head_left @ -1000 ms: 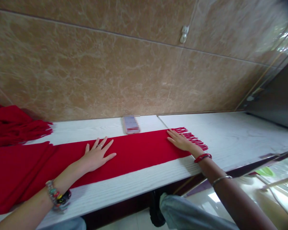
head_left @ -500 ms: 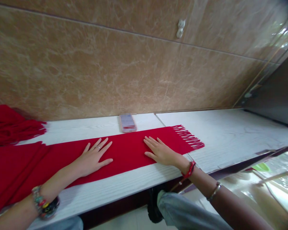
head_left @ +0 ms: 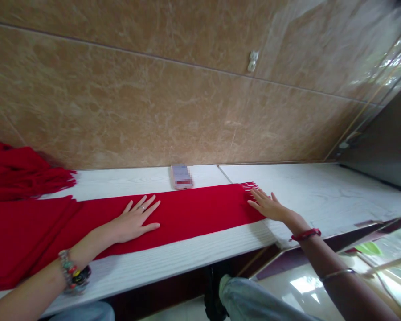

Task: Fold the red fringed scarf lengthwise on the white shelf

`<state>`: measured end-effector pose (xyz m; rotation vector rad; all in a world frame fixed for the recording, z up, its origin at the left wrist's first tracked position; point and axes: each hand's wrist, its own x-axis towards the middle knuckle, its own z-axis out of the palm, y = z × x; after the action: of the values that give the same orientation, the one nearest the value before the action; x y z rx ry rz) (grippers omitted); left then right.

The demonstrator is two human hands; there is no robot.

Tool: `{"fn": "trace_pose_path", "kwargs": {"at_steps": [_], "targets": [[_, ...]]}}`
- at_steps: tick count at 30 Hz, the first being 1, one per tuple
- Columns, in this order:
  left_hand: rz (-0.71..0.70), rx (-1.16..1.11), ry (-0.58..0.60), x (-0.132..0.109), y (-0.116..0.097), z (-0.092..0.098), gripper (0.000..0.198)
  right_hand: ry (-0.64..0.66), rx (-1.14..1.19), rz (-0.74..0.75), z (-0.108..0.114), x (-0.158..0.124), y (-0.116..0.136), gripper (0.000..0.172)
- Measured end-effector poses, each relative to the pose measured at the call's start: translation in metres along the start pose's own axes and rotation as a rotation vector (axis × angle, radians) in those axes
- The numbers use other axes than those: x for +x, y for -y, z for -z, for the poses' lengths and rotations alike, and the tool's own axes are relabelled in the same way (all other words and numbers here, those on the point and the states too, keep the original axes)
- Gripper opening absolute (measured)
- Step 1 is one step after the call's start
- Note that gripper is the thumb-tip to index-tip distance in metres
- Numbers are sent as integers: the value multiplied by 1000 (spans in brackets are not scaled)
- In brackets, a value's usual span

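A long red scarf lies flat along the white table, its layers overlapping at the left. My left hand rests on its middle part, palm down with the fingers spread, a ring on one finger. At the scarf's right end, my right hand lies palm down over the fringe and hides most of it. Neither hand grips the cloth.
A crumpled red cloth with fringe is heaped at the back left. A phone-like object, partly blurred, lies between scarf and tiled wall. A dark panel stands at the right. My legs are below the front edge.
My right hand has slid right along the scarf, from the red cloth onto the fringe. My left hand stays spread on the scarf. The view has shifted slightly.
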<state>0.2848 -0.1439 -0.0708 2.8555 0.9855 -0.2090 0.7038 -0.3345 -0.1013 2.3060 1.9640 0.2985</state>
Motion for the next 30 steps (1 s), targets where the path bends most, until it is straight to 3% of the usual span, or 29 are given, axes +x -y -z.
{"fn": "trace_pose_path", "kwargs": {"at_steps": [3,5,8,13,18,24,27,30], "targets": [[21,-20,-3,3,15,8,65,-79,158,-17,20,20,15,49],[62,6,-19,8,32,16,64,-79,221,108,34,39,30,55],[64,60,-17,15,62,25,65,-18,219,313,49,71,47,50],[-49,2,-63,16,99,29,60,99,140,371,61,114,54,48],[-78,-93,-129,15,110,32,48,192,135,366,61,135,52,41],[-24,-111,-35,22,123,38,32,274,144,333,54,149,41,35],[-48,-127,-44,22,131,38,31,272,146,320,53,148,37,26],[-13,-148,23,17,134,40,32,264,153,302,54,143,34,21]]}}
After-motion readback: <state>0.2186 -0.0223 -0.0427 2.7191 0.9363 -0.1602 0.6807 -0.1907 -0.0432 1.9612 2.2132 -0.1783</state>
